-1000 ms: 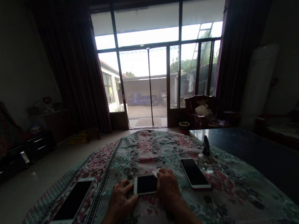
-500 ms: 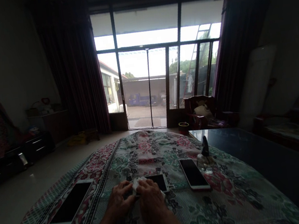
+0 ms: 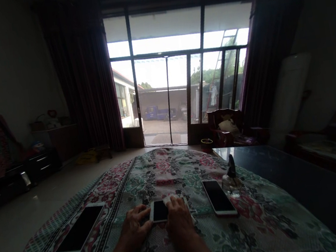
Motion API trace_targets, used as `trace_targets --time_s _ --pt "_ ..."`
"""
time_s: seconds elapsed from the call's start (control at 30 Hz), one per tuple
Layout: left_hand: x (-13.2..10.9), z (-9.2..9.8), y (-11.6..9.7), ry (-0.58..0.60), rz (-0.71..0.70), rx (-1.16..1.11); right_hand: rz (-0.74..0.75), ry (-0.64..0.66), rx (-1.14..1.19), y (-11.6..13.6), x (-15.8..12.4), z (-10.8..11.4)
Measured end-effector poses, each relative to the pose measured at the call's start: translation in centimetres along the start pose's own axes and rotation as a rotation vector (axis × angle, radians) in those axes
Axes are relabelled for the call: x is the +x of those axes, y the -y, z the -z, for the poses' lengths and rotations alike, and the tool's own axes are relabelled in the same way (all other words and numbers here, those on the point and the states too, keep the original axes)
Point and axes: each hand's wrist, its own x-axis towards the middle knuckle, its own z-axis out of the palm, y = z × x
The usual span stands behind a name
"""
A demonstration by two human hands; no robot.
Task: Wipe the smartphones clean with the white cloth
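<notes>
The left hand (image 3: pixel 134 226), fingers spread, steadies the white smartphone (image 3: pixel 159 211) at its edge, so the right hand (image 3: pixel 179 224), curled downward, can press a white tissue (image 3: pixel 173 199) onto the screen.

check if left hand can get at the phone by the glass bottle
Probably not directly: the right hand and middle phone lie between the left hand and that phone.
</notes>
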Motion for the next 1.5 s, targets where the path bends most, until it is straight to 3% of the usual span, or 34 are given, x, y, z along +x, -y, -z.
trace_targets --time_s 0.23,0.5,0.67,1.0,1.3,1.5 --pt "0.1 -0.2 0.2 -0.018 -0.003 0.001 0.165 0.059 0.076 2.4 -1.5 -1.2" --pt "0.0 0.2 -0.3 0.016 0.010 -0.007 -0.032 -0.016 0.032 -1.0 0.7 1.2" --pt "0.0 0.2 -0.4 0.009 0.016 -0.022 -0.106 -0.046 -0.029 -2.4 1.3 1.4" --pt "0.1 0.1 -0.3 0.004 0.010 0.025 0.174 0.033 0.161 1.5 -0.6 -0.6" --pt "0.1 0.1 -0.4 0.027 0.024 0.005 -0.120 -0.065 0.037 -2.2 1.5 0.8" --pt "0.1 -0.5 -0.1 -0.030 0.019 0.003 -0.068 0.040 0.017 -1.0 1.2 -0.6"
